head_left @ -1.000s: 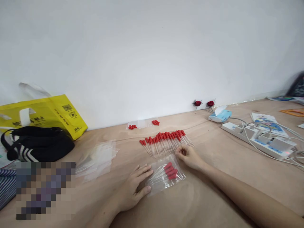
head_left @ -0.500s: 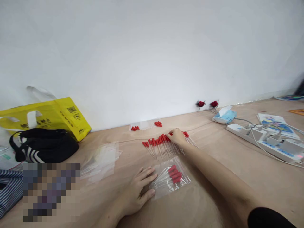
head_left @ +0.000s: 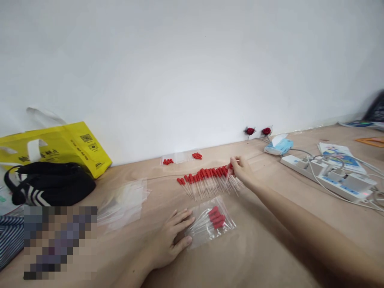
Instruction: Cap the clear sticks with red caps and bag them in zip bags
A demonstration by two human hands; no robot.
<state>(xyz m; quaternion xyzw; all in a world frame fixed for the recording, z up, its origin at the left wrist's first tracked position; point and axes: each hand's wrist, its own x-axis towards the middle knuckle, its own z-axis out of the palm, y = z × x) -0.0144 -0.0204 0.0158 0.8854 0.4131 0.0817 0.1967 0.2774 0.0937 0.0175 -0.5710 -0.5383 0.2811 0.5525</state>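
Observation:
My left hand [head_left: 171,239] lies flat on the table with its fingers spread, its fingertips at the left edge of a clear zip bag [head_left: 200,235]. Several droppers with red bulbs [head_left: 216,218] are inside that bag. Beyond it runs a row of loose droppers [head_left: 201,176], red bulbs toward the wall and clear tubes toward me. At the right end of this row, my right hand [head_left: 241,170] is closed in a pinch on a dropper's red bulb; the fingers partly cover it.
Flat clear bags [head_left: 127,204] are piled at left, near a black bag [head_left: 61,184] and a yellow bag [head_left: 75,148]. Two bagged dropper sets lie by the wall [head_left: 180,80]. On the right are a tissue pack [head_left: 279,147] and a power strip [head_left: 330,180] with cables.
My right hand has moved right along the row to its end, uncovering red bulbs it hid before. My left hand stays by the bag. The whole view has shifted slightly.

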